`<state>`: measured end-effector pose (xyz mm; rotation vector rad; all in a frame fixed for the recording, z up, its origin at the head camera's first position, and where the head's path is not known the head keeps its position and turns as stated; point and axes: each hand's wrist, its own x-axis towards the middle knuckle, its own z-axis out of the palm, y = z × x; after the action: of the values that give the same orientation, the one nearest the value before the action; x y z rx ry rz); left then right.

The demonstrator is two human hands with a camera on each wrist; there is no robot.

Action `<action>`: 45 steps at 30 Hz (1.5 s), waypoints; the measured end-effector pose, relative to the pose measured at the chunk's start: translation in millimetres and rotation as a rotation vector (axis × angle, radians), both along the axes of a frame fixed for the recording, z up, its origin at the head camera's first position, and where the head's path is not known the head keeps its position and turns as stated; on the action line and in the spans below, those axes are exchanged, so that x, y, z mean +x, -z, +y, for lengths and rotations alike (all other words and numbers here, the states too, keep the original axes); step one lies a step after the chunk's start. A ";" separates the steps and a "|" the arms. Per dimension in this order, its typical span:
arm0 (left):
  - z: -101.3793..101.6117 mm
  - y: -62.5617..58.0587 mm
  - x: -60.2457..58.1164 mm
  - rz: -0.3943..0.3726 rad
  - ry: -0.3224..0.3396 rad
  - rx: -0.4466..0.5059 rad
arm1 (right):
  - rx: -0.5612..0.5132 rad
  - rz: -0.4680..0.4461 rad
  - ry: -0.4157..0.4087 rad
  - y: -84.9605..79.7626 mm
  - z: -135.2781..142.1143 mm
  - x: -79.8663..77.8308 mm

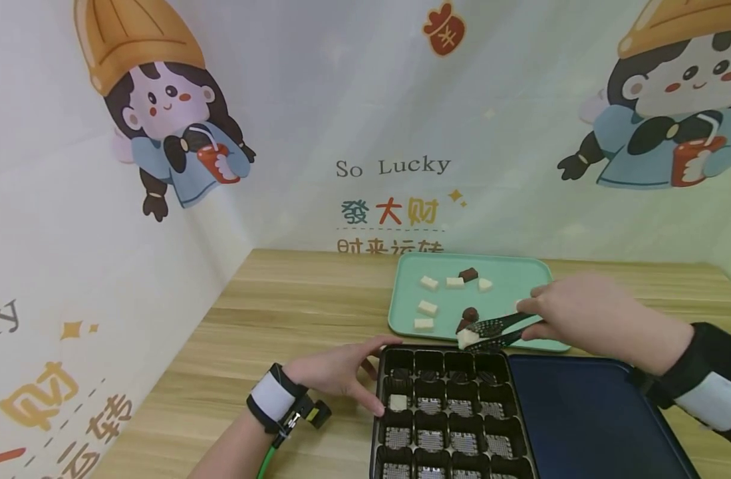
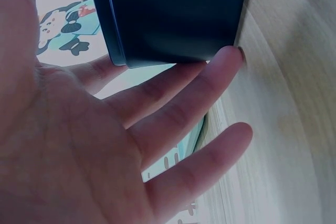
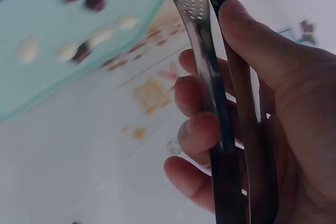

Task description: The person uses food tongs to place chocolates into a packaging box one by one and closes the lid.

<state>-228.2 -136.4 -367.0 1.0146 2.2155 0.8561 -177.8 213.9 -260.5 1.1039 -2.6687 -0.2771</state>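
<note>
My right hand (image 1: 598,319) grips black tongs (image 1: 501,327) with perforated tips. Between the tips sits a white chocolate piece (image 1: 468,338), above the edge of the mint-green tray (image 1: 521,279). In the right wrist view, the fingers and thumb wrap the tong arms (image 3: 226,129). My left hand (image 1: 341,369) rests against the left side and far left corner of a black compartment tray (image 1: 375,432), its thumb at the rim. The left wrist view shows its fingers (image 2: 173,114) stretched out along the tray's dark outer wall (image 2: 173,19). One white piece (image 1: 398,402) lies in a left-column compartment.
On the green tray lie several white pieces (image 1: 427,308) and a few brown ones, such as a dark chocolate (image 1: 469,274) near its far edge. A dark blue tray (image 1: 586,412) stands right of the compartment tray. A printed cloth (image 1: 293,133) hangs behind the wooden table (image 1: 269,299).
</note>
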 end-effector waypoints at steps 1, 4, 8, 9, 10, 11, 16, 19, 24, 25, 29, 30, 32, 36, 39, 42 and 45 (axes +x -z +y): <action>0.0 -0.1 0.0 -0.002 0.002 0.003 | -0.004 -0.022 -0.008 -0.6 -7.6 4.0; -0.4 0.2 0.1 -0.011 0.006 0.014 | 0.008 -0.082 -0.030 -1.6 -31.7 13.1; -1.1 1.5 1.1 -0.017 0.007 0.026 | 0.065 -0.126 -0.042 -2.5 -63.7 21.0; -1.1 2.0 1.5 -0.017 0.007 0.027 | 0.088 -0.112 -0.051 -2.7 -70.7 22.5; -0.9 2.2 1.9 -0.019 0.005 0.029 | 0.103 -0.102 -0.055 -2.9 -77.6 23.8; -0.9 2.8 2.1 -0.020 0.006 0.035 | 0.128 -0.082 -0.062 -2.9 -84.4 25.0; -0.8 4.8 1.7 -0.023 0.004 0.046 | 0.222 0.117 -0.112 2.2 -114.6 27.4; -1.2 4.9 0.6 -0.028 0.009 0.053 | 0.268 0.236 -0.105 10.2 -133.0 27.2; -0.6 3.6 -0.4 -0.036 0.026 0.070 | 0.426 0.284 0.007 22.6 -159.8 28.0; -0.3 3.3 -0.5 -0.037 0.029 0.073 | 0.462 0.273 0.032 23.5 -163.5 28.2; -0.1 2.3 -1.2 -0.059 0.034 0.081 | 0.493 0.184 0.085 22.1 -168.8 26.4; 0.0 2.0 -1.4 -0.062 0.032 0.081 | 0.480 0.155 0.086 20.1 -168.0 25.8; -0.1 0.9 -1.9 -0.067 0.031 0.075 | 0.431 0.106 0.082 14.9 -164.1 24.9; -0.7 1.1 -1.7 -0.060 0.039 0.075 | 0.333 0.005 0.074 -0.3 -153.2 24.5; -0.4 1.6 -1.5 -0.043 0.047 0.075 | 0.240 -0.095 0.085 -15.3 -139.0 24.0; -0.1 2.4 -1.5 -0.023 0.045 0.064 | 0.148 -0.187 0.130 -30.7 -114.3 20.7; -0.9 2.3 -1.6 -0.013 0.025 0.045 | 0.082 -0.227 0.213 -40.6 -78.6 11.9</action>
<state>-229.7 -137.3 -369.3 1.0528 2.1776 0.9025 -166.0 135.4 -219.9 0.9228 -3.0076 -0.3189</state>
